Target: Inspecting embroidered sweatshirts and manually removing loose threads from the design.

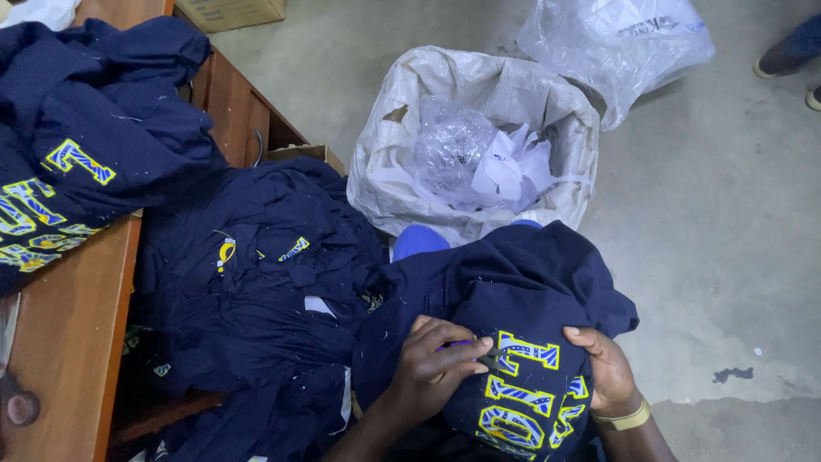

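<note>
While both hands work low in the middle, from left to right:
Bench (68, 334): wooden, its left end heaped with navy garments (85, 128) bearing yellow lettering.
Pile (256, 282): more navy garments just right of the bench's edge.
Left hand (436, 364): fingers pinched together on a small dark tool (491, 358) pressed to the lettering.
Held garment (513, 299): navy, on the person's lap, between both hands.
Right hand (609, 368): fingers closed on the garment's right side, yellow band at the wrist.
White sack (479, 128): open, on the floor behind, holding plastic and paper scraps.
Clear bag (616, 43): beyond the sack.
</note>
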